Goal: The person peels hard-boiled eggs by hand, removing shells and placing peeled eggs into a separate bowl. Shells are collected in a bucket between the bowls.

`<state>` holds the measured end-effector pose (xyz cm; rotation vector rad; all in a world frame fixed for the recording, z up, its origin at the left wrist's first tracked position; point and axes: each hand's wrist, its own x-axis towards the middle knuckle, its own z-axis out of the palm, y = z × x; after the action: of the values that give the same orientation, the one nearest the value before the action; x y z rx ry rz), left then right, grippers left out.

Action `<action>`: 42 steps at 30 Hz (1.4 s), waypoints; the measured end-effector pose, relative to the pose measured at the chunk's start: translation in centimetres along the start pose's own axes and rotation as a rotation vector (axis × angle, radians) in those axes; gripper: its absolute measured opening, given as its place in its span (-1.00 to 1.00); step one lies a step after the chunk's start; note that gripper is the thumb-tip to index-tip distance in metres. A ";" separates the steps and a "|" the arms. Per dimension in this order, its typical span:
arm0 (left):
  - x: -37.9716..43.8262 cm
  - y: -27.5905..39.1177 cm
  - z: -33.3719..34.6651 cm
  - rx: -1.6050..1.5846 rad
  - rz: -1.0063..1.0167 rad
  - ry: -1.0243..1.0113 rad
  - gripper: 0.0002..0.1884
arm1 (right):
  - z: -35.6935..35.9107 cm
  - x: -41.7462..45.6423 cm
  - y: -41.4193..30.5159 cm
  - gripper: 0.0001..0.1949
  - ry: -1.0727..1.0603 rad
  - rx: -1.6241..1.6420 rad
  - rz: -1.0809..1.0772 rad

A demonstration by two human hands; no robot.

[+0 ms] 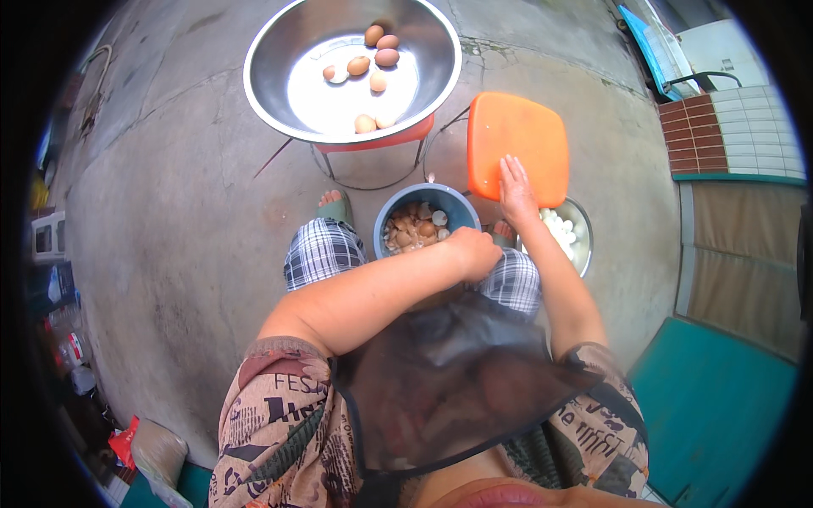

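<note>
My right hand (517, 192) lies flat with straight fingers on the orange stool seat (530, 140), near its front edge. My left hand (477, 254) is curled at the right rim of the blue bucket (458, 198), over my knee; its fingertips are hidden, so I cannot tell whether it holds anything. Broken eggshells (413, 232) lie inside the bucket between my feet. Beyond it, a large steel basin (273, 82) holds several brown eggs (387, 57), one of them partly peeled (335, 74). Several white peeled eggs (560, 228) are in a smaller metal bowl (585, 257), partly behind my right forearm.
A red stool (381, 138) with thin metal legs stands under the basin. The concrete floor (178, 222) has cracks. A tiled counter (730, 133) runs along the right, with a green panel (711, 400) nearer me. Plastic bottles (73, 349) and bags (155, 454) sit at the left.
</note>
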<state>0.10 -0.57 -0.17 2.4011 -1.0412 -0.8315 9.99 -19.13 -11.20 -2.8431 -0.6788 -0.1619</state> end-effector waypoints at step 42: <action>-9.0 4.1 3.2 -1.203 0.238 1.045 -0.43 | -16.2 -9.3 -20.5 -0.48 0.347 0.908 0.123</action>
<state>-9.06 3.17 3.02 1.2584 -0.2082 0.0343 -8.57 -9.04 6.82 -1.9111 -0.3605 -0.2422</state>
